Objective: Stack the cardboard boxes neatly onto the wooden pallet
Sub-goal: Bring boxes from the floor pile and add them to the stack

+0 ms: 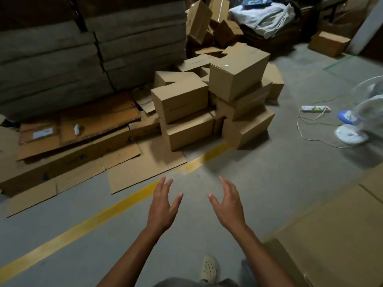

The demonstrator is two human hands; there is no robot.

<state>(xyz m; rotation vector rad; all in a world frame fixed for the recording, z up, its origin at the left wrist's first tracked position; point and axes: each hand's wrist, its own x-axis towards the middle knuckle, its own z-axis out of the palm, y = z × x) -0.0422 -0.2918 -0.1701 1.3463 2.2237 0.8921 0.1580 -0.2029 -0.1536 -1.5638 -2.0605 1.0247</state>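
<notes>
On the near side of the yellow line [99,216] we see a pale shoe [209,268] on the grey floor; ahead of it the left hand [163,206] and the right hand [228,204] reach forward side by side, palms turned toward each other, fingers spread and loose, grasping nothing; the left fingertips come up to the line itself. Also on the near side, off to the right, lies a flat brown surface [331,224]; we cannot tell whether it is loose cardboard or something laid over the wooden pallet, which we do not make out anywhere. Just beyond the line the cardboard boxes [182,100] sit in a loose heap, several askew, the top box [238,73] tilted on its neighbours; left of them, along the far side of the line, lie flattened sheets [83,141]; to the right, well past the line, stand a fan [360,112] and a power strip [315,108]; farther back more boxes tumble against one another. We judge the bulk of the work is left; the heap looks untouched and no box is in hand; the next step is likely to take one from the top.
</notes>
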